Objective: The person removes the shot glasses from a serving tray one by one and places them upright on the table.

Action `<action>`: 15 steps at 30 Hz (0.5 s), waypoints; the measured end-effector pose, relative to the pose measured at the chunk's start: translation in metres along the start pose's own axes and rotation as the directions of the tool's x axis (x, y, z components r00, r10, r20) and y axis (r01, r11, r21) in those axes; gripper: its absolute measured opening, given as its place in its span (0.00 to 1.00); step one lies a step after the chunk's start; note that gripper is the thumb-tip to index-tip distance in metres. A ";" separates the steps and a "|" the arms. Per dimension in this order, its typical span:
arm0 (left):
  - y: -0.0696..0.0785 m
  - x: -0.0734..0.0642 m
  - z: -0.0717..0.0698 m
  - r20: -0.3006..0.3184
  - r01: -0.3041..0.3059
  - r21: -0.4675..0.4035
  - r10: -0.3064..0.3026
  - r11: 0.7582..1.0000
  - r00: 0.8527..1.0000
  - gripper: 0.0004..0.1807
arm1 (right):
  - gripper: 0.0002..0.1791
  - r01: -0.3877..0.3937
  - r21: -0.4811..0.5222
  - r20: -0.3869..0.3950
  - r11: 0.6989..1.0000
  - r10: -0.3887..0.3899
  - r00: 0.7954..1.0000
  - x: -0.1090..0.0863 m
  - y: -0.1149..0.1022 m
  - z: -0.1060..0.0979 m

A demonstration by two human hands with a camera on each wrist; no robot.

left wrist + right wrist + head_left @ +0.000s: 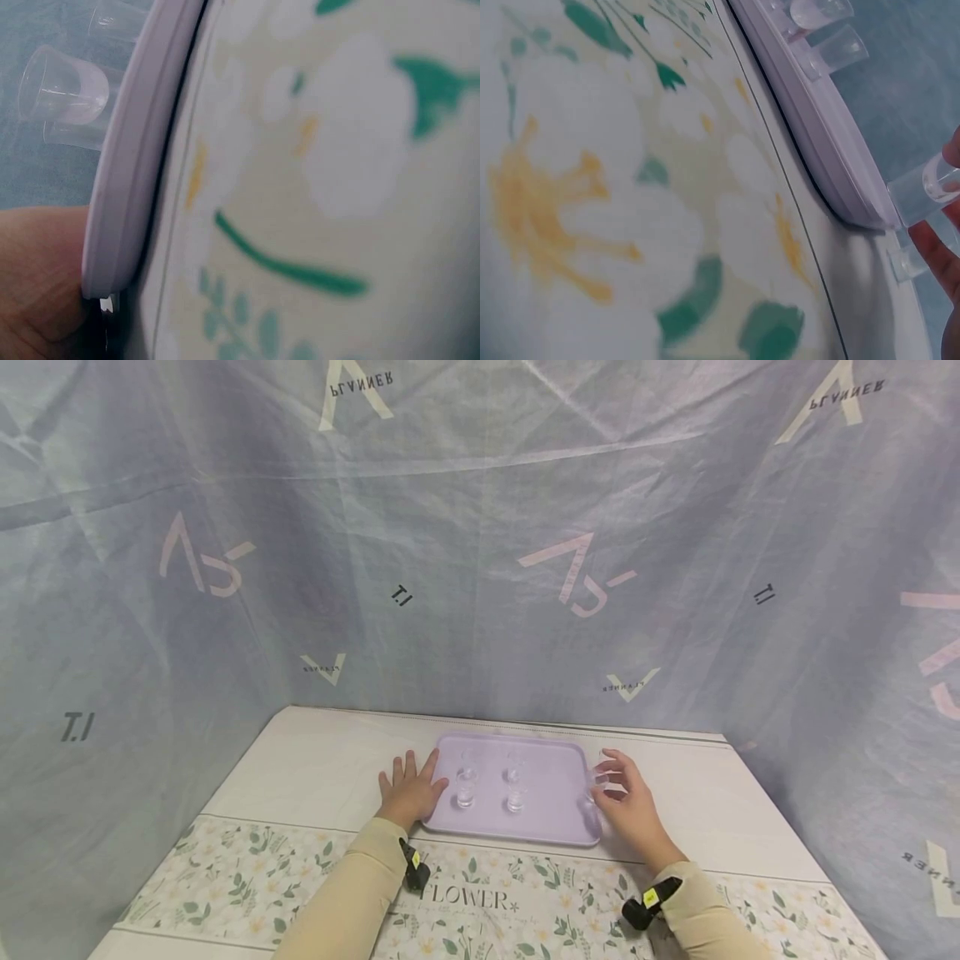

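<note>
A lilac tray (551, 814) lies on the table with several small clear plastic cups (515, 801) standing in two rows on its left and middle part. My left hand (408, 792) rests at the tray's left edge, fingers spread, thumb over the rim. At the right edge, my right hand (627, 797) pinches a clear cup (916, 191) between thumb and fingers. In the right wrist view this cup is tilted beside the tray's corner. Another clear cup (911, 264) shows behind the fingers there, partly hidden.
The white table (315, 752) has a floral printed band (232, 881) along its near side. A grey-blue printed curtain (465, 635) hangs behind and at both sides. Black cameras are strapped to both wrists.
</note>
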State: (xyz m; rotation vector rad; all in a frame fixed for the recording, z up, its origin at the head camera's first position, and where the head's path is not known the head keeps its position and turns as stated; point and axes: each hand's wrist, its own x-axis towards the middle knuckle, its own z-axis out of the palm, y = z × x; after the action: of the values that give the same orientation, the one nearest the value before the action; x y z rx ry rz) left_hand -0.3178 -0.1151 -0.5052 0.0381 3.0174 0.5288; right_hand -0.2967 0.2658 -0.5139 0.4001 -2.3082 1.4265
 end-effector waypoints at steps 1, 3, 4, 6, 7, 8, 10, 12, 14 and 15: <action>0.000 0.000 0.000 -0.001 -0.001 -0.001 0.001 1.000 1.000 0.36 | 0.42 0.000 -0.015 -0.005 1.000 0.000 1.000 0.000 0.000 -0.002; 0.000 0.000 0.000 -0.002 -0.001 -0.002 0.001 1.000 1.000 0.36 | 0.41 -0.001 -0.037 -0.013 0.999 0.000 1.000 0.002 0.002 -0.005; 0.000 0.001 0.000 -0.002 -0.001 -0.002 0.001 1.000 1.000 0.36 | 0.41 0.000 -0.045 -0.017 0.999 -0.001 1.000 0.002 0.002 -0.007; -0.001 0.002 0.000 -0.001 -0.001 -0.008 0.001 1.000 1.000 0.36 | 0.41 0.000 -0.059 -0.028 0.998 -0.001 1.000 0.004 0.004 -0.011; -0.001 0.003 0.001 0.000 -0.001 -0.014 0.001 1.000 1.000 0.36 | 0.41 0.000 -0.066 -0.032 0.998 -0.002 0.999 0.004 0.006 -0.013; -0.002 0.005 0.002 0.007 0.003 -0.016 -0.003 1.000 1.000 0.36 | 0.41 0.000 -0.066 -0.035 0.998 -0.002 0.999 0.005 0.007 -0.015; -0.004 0.008 0.005 0.018 0.010 -0.024 -0.010 1.000 1.000 0.37 | 0.41 0.007 -0.070 -0.042 0.998 -0.010 0.999 0.006 0.010 -0.018; -0.006 0.012 0.010 0.022 0.012 -0.031 -0.011 0.999 1.000 0.37 | 0.41 0.003 -0.069 -0.051 0.998 -0.007 0.999 0.007 0.013 -0.021; -0.007 0.014 0.013 0.027 0.016 -0.028 -0.015 0.999 1.000 0.37 | 0.42 -0.002 -0.074 -0.061 0.997 -0.003 0.998 0.007 0.016 -0.024; -0.008 0.015 0.014 0.022 0.013 -0.030 -0.013 0.999 1.000 0.37 | 0.42 -0.005 -0.080 -0.065 0.997 0.000 0.998 0.008 0.017 -0.026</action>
State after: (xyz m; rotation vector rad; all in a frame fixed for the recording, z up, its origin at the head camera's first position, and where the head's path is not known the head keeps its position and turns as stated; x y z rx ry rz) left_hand -0.3313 -0.1170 -0.5219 0.0225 2.9858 0.5691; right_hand -0.3062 0.2962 -0.5134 0.3223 -2.3058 1.3235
